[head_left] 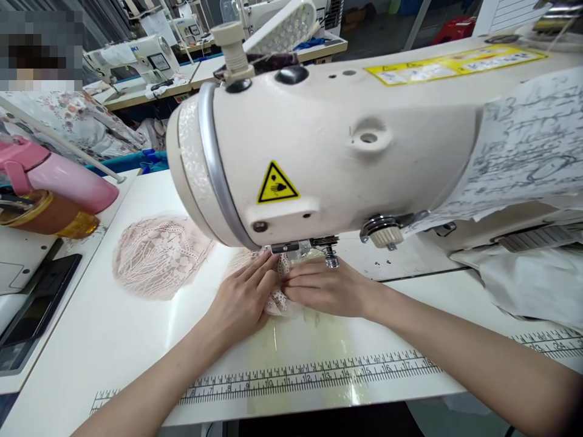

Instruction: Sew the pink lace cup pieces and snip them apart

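A pale pink lace piece (277, 303) lies bunched under the head of a white sewing machine (328, 139). My left hand (243, 297) presses on its left side, fingers close together and thumb bent in against the lace. From the right, my right hand (325, 288) pinches the lace's edge, its fingertips nearly meeting the left hand. The presser foot and needle are hidden behind the hands and machine parts. To the left of my hands, more pink lace (157, 258) rests in a flat rounded stack on the white table.
A printed ruler strip (310, 379) runs along the table's front edge. At left are a pink bottle (68, 176), an amber cup (50, 215) and a dark phone-like device (39, 303). White cloth (537, 285) lies at right. Another person in a floral garment (68, 121) sits beyond.
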`<state>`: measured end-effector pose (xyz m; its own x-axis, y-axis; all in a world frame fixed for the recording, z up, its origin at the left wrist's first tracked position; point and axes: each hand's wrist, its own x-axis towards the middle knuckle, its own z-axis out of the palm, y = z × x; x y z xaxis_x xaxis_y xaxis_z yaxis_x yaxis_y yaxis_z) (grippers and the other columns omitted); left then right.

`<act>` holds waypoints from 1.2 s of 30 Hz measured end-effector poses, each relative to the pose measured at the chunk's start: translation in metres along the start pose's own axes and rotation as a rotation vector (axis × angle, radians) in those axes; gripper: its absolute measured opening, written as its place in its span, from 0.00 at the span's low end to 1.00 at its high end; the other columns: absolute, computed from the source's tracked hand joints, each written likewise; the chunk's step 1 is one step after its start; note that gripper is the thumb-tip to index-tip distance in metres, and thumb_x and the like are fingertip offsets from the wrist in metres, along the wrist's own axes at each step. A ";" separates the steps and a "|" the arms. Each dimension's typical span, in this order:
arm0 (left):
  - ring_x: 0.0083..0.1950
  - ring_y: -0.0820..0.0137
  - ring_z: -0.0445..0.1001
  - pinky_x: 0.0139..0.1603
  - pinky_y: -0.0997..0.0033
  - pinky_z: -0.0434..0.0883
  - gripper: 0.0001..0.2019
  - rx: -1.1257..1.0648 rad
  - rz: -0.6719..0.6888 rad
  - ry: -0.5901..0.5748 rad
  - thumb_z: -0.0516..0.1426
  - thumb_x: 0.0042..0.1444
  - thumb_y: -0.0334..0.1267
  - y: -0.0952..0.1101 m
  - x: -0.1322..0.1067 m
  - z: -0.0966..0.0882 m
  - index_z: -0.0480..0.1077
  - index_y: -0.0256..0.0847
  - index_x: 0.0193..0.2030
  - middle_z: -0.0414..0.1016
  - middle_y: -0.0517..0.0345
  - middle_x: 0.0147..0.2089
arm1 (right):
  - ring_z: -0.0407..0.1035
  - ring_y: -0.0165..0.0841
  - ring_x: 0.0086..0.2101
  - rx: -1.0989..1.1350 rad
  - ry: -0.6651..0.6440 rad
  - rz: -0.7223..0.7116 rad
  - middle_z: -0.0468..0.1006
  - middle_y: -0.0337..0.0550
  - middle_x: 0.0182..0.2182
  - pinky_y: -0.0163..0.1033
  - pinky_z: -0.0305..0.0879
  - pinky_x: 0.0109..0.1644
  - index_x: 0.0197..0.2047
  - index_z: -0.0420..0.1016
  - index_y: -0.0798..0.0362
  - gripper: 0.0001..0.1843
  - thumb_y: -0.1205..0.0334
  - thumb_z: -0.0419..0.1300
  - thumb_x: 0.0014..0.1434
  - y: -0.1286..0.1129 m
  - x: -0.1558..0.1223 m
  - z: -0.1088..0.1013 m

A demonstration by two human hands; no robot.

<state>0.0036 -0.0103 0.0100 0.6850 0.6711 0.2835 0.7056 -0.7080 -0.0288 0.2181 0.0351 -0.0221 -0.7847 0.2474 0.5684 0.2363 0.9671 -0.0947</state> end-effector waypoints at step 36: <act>0.58 0.63 0.73 0.58 0.60 0.74 0.15 -0.079 0.089 0.136 0.49 0.58 0.26 -0.003 0.001 0.002 0.69 0.33 0.50 0.75 0.44 0.54 | 0.72 0.23 0.31 -0.175 0.120 0.086 0.81 0.29 0.33 0.34 0.65 0.35 0.38 0.75 0.51 0.09 0.71 0.55 0.63 -0.002 0.007 -0.016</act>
<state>0.0029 -0.0071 0.0081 0.7093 0.5729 0.4106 0.6234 -0.7818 0.0140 0.2216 0.0342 -0.0052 -0.6858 0.3095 0.6587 0.4035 0.9149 -0.0098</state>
